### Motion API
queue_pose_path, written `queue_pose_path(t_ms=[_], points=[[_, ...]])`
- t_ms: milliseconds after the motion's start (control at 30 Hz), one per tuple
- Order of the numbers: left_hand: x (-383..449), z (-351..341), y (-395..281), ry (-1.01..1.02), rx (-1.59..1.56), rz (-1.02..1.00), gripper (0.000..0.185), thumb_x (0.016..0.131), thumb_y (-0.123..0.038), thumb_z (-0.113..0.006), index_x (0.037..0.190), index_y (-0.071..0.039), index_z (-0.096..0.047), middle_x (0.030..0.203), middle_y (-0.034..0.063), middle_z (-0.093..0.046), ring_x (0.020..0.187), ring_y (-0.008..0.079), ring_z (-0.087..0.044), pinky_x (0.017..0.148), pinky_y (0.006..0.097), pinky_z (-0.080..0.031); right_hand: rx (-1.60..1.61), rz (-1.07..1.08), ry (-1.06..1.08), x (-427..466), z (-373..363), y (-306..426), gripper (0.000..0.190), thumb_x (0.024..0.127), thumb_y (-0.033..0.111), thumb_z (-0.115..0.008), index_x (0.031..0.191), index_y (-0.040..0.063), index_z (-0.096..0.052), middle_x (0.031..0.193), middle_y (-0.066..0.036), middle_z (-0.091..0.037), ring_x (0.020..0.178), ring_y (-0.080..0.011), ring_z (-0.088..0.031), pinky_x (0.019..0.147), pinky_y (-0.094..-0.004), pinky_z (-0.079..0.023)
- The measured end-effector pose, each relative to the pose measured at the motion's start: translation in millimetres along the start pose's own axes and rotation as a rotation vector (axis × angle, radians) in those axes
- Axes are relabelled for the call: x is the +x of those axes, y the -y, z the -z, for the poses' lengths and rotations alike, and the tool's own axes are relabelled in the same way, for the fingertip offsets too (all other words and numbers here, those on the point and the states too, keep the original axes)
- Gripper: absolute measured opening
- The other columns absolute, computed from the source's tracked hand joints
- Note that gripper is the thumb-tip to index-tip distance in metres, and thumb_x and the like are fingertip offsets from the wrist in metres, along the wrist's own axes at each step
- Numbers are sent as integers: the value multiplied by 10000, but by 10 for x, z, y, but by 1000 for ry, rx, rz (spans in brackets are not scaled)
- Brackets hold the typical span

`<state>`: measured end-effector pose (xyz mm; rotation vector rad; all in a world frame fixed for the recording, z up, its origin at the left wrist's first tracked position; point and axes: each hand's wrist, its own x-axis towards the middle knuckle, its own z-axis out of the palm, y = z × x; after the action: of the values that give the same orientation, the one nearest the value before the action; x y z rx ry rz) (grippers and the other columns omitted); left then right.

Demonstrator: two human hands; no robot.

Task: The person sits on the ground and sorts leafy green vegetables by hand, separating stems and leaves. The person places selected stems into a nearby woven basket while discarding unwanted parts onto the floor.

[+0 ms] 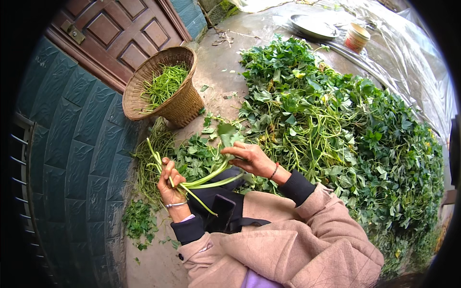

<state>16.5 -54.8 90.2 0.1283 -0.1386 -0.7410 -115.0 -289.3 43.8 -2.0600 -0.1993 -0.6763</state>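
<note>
My left hand [172, 185], with a silver bracelet at the wrist, is closed around several long green leaf stalks [203, 181]. Their far ends reach towards my right hand [252, 157], whose fingers pinch a green leaf [227, 135] at the top of a stalk; the leaf is blurred. A loose pile of leaves [196, 156] lies on the ground just beyond my hands, and a heap of thin stalks [155, 144] is to the left of it. A smartphone [222, 212] rests on my lap, below the stalks.
A flared wicker basket [191, 102] with green stalks [165, 84] inside stands by a brown panelled door [108, 32]. A large heap of leafy vines [324, 122] fills the right side. Beyond it are a metal basin [313, 28], a small tub [356, 37] and plastic sheeting [399, 54]. A tiled wall [79, 154] stands left.
</note>
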Motion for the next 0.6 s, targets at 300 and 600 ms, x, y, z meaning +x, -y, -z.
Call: queue_pose_path(t_ms=[300, 600], points=[[-11, 77, -54, -191, 454, -25, 174, 971, -88, -441, 1115, 8, -457, 709, -8, -368, 481, 38, -269, 426, 181, -274, -446, 192, -19, 18, 364, -124, 109, 760, 92, -606, 863, 73, -578, 936, -44, -549, 809, -215, -584, 570, -329, -482], [14, -79, 9, -97, 688, -93, 233, 949, -185, -523, 1124, -36, -486, 675, -22, -366, 493, 36, -249, 447, 181, -224, -612, 115, 128, -259, 582, -347, 214, 754, 55, -609, 965, 65, -574, 900, -40, -563, 818, -227, -567, 611, -322, -484]])
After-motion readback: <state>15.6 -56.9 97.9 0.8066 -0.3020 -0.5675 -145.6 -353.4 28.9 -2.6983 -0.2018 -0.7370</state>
